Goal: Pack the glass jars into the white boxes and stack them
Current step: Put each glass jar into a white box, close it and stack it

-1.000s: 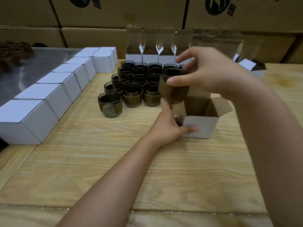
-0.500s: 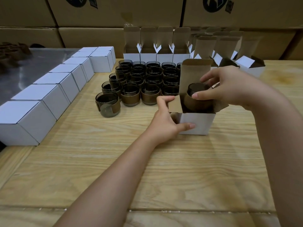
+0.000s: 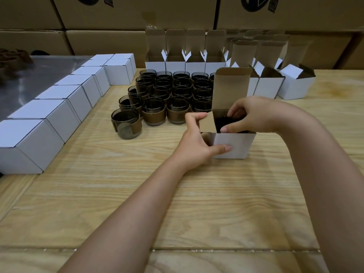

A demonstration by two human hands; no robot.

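Observation:
An open white box stands on the wooden table, its lid flap upright. A dark glass jar sits down inside it, only its rim showing. My right hand reaches over the opening, fingers and thumb curled round the jar's rim. My left hand grips the box's left side, thumb on the front face, forefinger on the left side flap. Several more dark jars with brown bands stand grouped behind the box.
A row of closed white boxes runs along the left edge. Open white boxes with raised lids line the back, more of them at the back right. Big brown cartons form a wall behind.
My right hand has lowered the jar from above the box down into it. My left hand has kept its hold on the box's left side.

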